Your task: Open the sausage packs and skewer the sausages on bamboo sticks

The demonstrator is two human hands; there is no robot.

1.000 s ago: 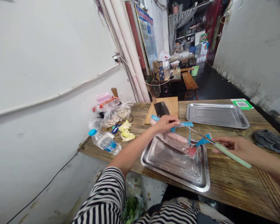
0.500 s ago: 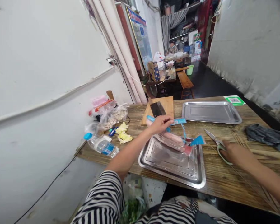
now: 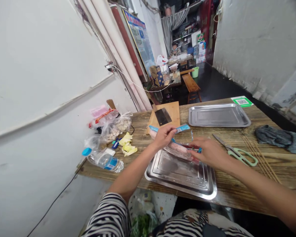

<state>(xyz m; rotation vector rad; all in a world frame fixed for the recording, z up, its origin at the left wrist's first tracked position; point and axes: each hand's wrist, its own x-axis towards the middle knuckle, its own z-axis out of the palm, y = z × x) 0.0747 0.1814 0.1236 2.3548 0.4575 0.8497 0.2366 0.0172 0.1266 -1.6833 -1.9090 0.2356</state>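
A clear plastic packet (image 3: 177, 149) with blue edging and pale pink, sausage-like contents is held over the near metal tray (image 3: 180, 187). My left hand (image 3: 164, 136) is closed on its blue upper edge, and a blue strip sticks out past the fingers. At the packet's right end, my right hand (image 3: 204, 150) has its fingers bent around the plastic; part of that end is hidden. Right of the tray lies a pair of scissors (image 3: 236, 154) with pale green handles, out of either hand. Thin wooden skewers (image 3: 261, 158) lie beside the scissors.
Behind the packet, a cleaver (image 3: 162, 117) rests on a wooden cutting board (image 3: 176, 112). A second metal tray (image 3: 219, 115) and a dark cloth (image 3: 273, 136) are at the right. Leftward are a water bottle (image 3: 111, 163), yellowish leaves (image 3: 128, 144) and bagged food (image 3: 115, 128).
My right hand has let go of the scissors on the table and moved left to the packet's right end. My left hand still holds the packet's blue edge.
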